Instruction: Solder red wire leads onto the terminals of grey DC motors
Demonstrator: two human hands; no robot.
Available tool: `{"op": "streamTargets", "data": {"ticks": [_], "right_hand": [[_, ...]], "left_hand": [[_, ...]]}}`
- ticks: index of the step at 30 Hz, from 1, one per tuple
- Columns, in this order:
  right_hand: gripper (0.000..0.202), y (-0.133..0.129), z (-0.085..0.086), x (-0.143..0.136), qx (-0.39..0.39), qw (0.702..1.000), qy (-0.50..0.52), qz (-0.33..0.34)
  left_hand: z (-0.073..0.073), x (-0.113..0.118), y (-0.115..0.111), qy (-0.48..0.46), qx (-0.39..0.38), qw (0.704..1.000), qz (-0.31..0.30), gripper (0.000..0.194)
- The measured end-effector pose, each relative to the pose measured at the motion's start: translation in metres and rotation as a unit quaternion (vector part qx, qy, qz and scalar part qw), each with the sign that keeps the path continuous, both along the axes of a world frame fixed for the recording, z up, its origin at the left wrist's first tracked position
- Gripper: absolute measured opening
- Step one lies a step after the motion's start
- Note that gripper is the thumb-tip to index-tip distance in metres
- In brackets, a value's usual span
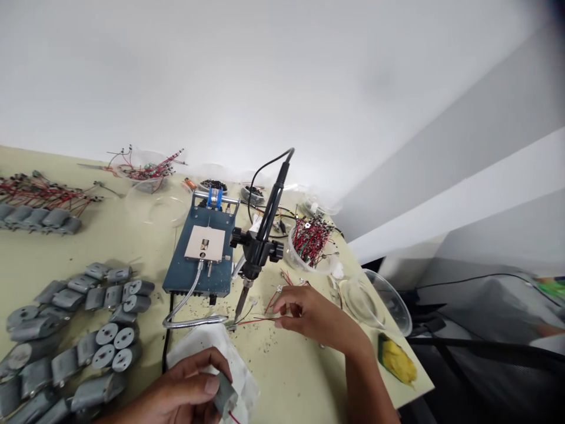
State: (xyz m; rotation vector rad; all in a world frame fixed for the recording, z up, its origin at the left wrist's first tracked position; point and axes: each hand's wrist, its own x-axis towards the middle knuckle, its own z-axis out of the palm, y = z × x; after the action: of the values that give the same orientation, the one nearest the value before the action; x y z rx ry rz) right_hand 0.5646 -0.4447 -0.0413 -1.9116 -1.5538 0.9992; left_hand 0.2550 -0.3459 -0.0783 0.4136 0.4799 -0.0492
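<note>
My left hand (189, 386) is closed around a grey cylindrical motor (225, 396) at the bottom of the view; a short red wire (233, 417) comes off its lower end. To the right, my right hand (309, 312) has its thumb and fingertips bent together at a thin red wire (256, 321). That wire's far end lies by the tip of a soldering iron (265, 224), clamped tip down in a black holder. A bent metal solder guide tube (194, 322) ends beside the tip. More red wires with small connectors (279, 289) lie just beyond my right fingers.
A blue soldering station (179, 268) carries a solder spool (215, 198). Several grey motors (68, 299) cover the table's left side. Tubs of red wires (311, 241) and black parts (213, 185) stand behind. White tissue (241, 359), clear lids (364, 301) and a yellow sponge (398, 360) lie nearer.
</note>
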Motion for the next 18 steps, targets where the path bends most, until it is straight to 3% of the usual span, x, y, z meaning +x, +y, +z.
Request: {"op": "streamTargets", "data": {"ticks": [5, 12, 18], "right_hand": [[0.013, 0.01, -0.01, -0.009, 0.007, 0.999, -0.014, 0.028], [0.01, 0.0, 0.01, -0.001, 0.136, 0.989, 0.041, 0.026], [0.016, -0.003, 0.019, -0.002, 0.244, 0.965, 0.093, 0.023]], "left_hand": [[0.003, 0.0, 0.001, 0.01, 0.024, 1.0, 0.003, 0.042], [-0.003, -0.004, 0.001, -0.001, 0.042, 0.999, -0.01, 0.055], [0.008, -0.004, 0.001, 0.011, 0.036, 0.999, -0.022, 0.057]]}}
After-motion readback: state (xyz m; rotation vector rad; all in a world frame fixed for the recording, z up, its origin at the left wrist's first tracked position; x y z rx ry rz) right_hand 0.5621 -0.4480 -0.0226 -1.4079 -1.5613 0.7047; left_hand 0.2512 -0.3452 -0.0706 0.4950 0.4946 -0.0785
